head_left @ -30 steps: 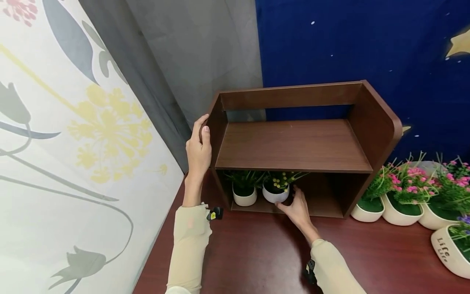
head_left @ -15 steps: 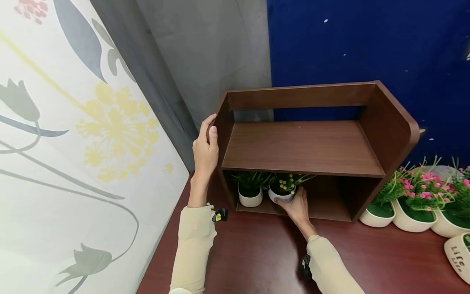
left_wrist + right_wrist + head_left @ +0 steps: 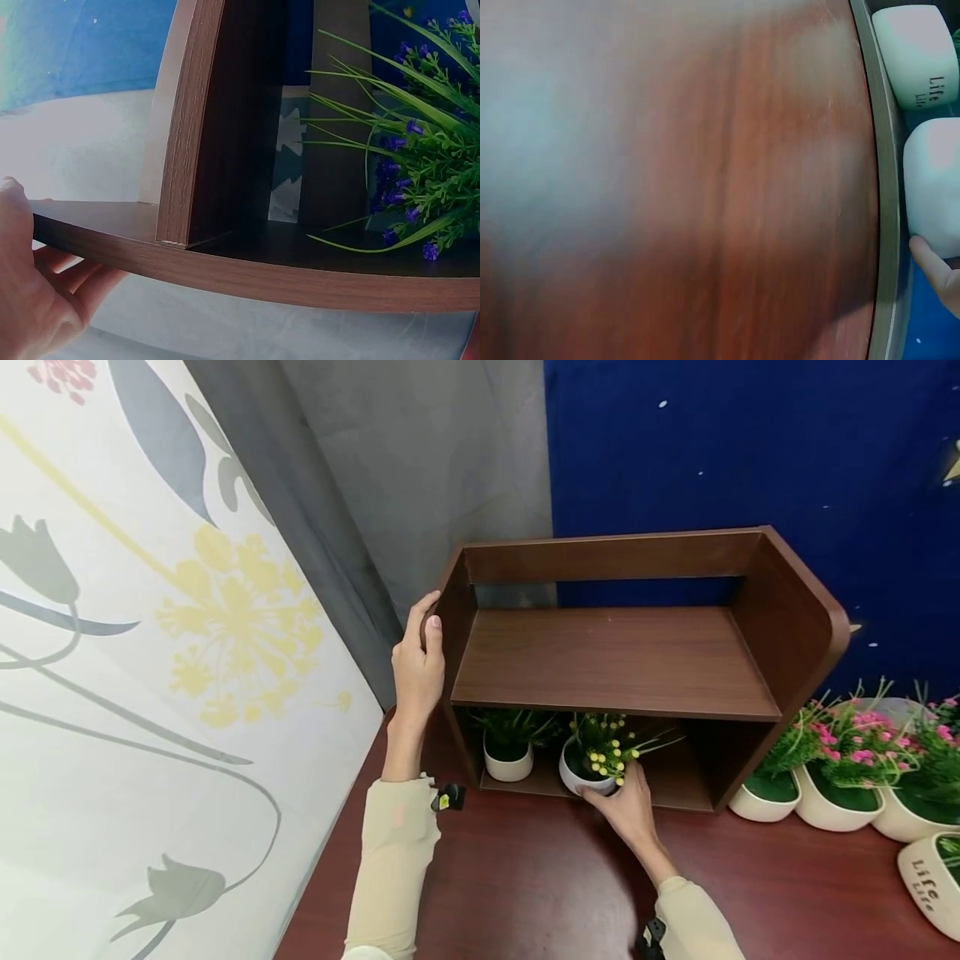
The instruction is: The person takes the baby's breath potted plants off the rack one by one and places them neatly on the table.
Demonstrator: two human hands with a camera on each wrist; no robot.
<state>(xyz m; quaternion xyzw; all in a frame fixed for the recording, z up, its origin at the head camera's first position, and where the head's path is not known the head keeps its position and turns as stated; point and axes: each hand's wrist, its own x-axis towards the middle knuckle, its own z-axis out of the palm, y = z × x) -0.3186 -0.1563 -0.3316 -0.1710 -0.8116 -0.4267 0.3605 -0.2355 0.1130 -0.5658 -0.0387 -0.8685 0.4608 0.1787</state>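
Observation:
My left hand point(image 3: 418, 672) grips the upper left side panel of a dark brown two-tier shelf point(image 3: 615, 660). In the left wrist view, the left hand point(image 3: 45, 300) has its thumb and fingers on opposite faces of that panel point(image 3: 300, 277). On the lower tier, my right hand point(image 3: 630, 806) holds a white pot point(image 3: 576, 781) with small yellow flowers point(image 3: 606, 760) by its right side. The thumb lies at the pot's front; the other fingers are partly hidden. In the right wrist view the thumb point(image 3: 930, 262) touches the white pot point(image 3: 934, 187).
Left of the held pot stands another white pot point(image 3: 508, 767) with grassy leaves; purple flowers point(image 3: 405, 172) show in the left wrist view. Several pots with pink flowers point(image 3: 862, 743) line the shelf's right side. A pot marked "Life" point(image 3: 926, 881) stands on the red-brown table point(image 3: 540, 877).
My right hand has closed on the pot with yellow flowers and shifted it right and slightly forward, away from its neighbour. My left hand stays on the side panel. The head view has swung slightly.

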